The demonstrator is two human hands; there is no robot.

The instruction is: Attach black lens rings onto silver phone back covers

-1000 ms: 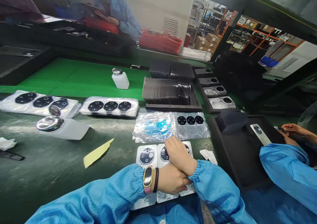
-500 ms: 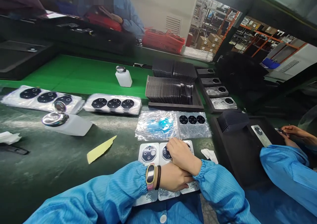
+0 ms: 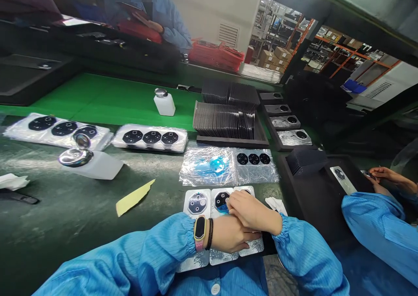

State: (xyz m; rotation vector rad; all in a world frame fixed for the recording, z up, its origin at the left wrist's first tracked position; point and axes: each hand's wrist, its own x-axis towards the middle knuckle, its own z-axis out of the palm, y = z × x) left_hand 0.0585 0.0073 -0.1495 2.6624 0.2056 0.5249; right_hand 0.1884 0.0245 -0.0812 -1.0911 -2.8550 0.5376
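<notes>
Three light metal panels with patterned lower parts lie side by side before me: a left panel (image 3: 197,222), a middle panel (image 3: 215,255) and a right panel (image 3: 257,246). Each has a dark octagonal piece near its top; the right one is mostly covered. My left hand (image 3: 228,233) rests flat across the middle and right panels, fingers stretched out. Crossing over it, my right hand (image 3: 250,209) pinches at the edge of the middle octagonal piece (image 3: 221,200). Blue film (image 3: 223,208) shows at its fingertips, which are partly hidden.
Behind the panels lie clear film sheets (image 3: 209,171) and a sheet of black octagons (image 3: 254,158). A yellow paper piece (image 3: 134,199), a tipped white bottle (image 3: 101,165) and film stacks (image 3: 150,138) are leftward. On the right, a co-worker's sleeve (image 3: 375,217) reaches over a black tray (image 3: 313,200).
My right hand has shifted slightly right and toward me, baring more of the middle octagonal piece. Blue film now shows by its fingertips. My left hand stays almost in place.
</notes>
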